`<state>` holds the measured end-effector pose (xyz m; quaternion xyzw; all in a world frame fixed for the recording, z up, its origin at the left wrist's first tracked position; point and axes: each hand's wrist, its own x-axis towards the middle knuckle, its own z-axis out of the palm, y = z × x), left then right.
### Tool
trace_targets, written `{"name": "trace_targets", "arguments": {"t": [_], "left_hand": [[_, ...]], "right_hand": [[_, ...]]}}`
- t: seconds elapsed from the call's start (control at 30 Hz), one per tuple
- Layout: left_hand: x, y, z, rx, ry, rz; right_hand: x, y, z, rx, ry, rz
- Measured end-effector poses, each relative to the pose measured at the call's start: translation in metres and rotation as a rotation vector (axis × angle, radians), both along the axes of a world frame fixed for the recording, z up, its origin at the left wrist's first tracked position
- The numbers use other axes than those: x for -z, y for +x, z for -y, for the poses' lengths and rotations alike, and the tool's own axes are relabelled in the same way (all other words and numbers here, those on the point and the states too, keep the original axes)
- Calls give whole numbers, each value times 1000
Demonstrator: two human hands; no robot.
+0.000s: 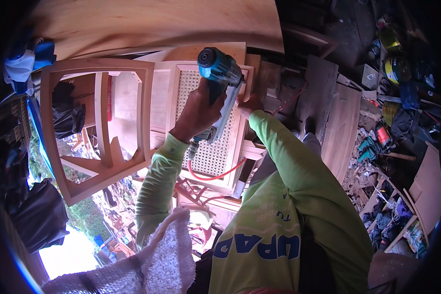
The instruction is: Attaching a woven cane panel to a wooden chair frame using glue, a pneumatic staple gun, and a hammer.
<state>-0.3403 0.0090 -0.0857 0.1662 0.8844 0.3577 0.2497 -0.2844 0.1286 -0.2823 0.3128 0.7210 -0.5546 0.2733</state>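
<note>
My left hand [199,113] is wrapped round the handle of a teal and black air nailer [223,68]. The nailer lies across a wooden frame [173,105] filled with woven cane webbing [211,160], its long grey magazine slanting over the webbing. At the frame's right side my right hand [250,105] is closed on the edge, close to the nailer; its fingertips are partly hidden. A red air hose [206,178] loops from the nailer's lower end across the webbing.
An open wooden frame with a middle bar [103,105] stands at left. Behind is a large wooden sheet [157,24]. Boards [340,132] lie at right, beside wood scraps, tools and a divided box of odds and ends [394,215]. A white towel [164,250] hangs at lower left.
</note>
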Motion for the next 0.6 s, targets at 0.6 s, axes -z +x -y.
{"name": "trace_targets", "arguments": {"t": [0.6], "left_hand": [[16, 3, -18, -80, -59, -48]], "right_hand": [[43, 7, 6, 114, -15, -58]]}}
